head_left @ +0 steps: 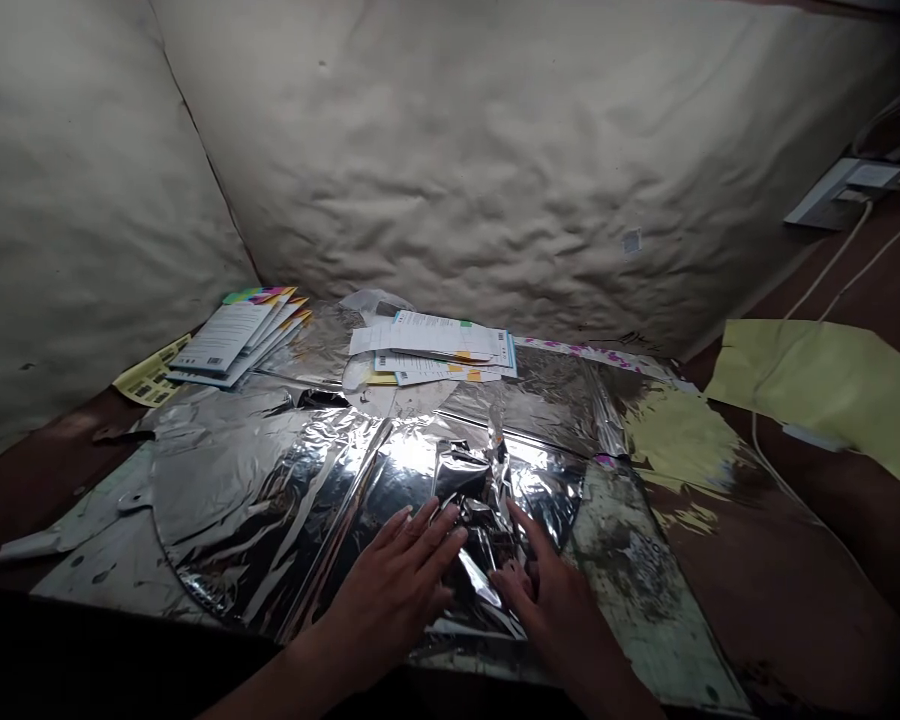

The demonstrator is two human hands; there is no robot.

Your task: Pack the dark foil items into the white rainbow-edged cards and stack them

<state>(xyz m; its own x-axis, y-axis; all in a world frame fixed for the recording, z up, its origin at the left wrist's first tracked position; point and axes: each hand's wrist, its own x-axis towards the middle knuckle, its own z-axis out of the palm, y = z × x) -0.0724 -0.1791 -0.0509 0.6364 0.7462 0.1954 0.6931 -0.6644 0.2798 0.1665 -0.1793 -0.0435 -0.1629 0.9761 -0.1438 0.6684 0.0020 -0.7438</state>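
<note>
A large sheet of shiny silver foil (pixel 262 490), wrinkled and reflective, covers the work surface in front of me. Its left part has a rounded outline. My left hand (pixel 401 575) lies palm down on the foil, fingers stretched out towards a crumpled fold near the middle. Just right of that fold, my right hand (pixel 559 595) touches the foil; its index finger points forward and its thumb stands apart from it, while the other fingers are curled and partly hidden. Neither hand shows anything held between its fingers.
Behind the foil lie a stack of printed cards (pixel 442 350) and, further left, a fanned pile of printed booklets (pixel 232 335). Yellow paper (pixel 825 385) is at the right, under white cables from a power socket (pixel 844 190). A wrinkled pale sheet (pixel 435 150) forms the back wall.
</note>
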